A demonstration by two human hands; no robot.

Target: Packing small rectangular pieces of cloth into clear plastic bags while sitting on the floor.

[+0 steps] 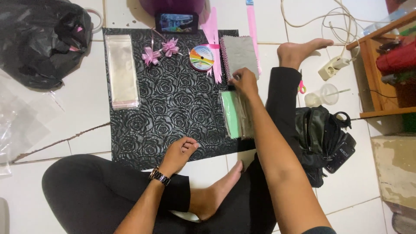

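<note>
Sitting on the tiled floor, the person has a black rose-patterned sheet [173, 104] spread flat in front, and it lies bare in the middle, so I judge the work is only at its beginning. The right hand [245, 82] reaches to the sheet's right edge and its fingers press together on the near edge of a grey paper stack [239, 54]; just below this hand lies a green sheet in clear wrap [232, 113]. The left hand [181, 151] rests loosely curled on the near edge of the black sheet and holds nothing. Two pink ribbon bows [160, 51] are already made and lie at the far side. Beside them I count one ribbon roll [201, 57], one pack of clear sleeves [122, 71] and one phone [177, 22].
</note>
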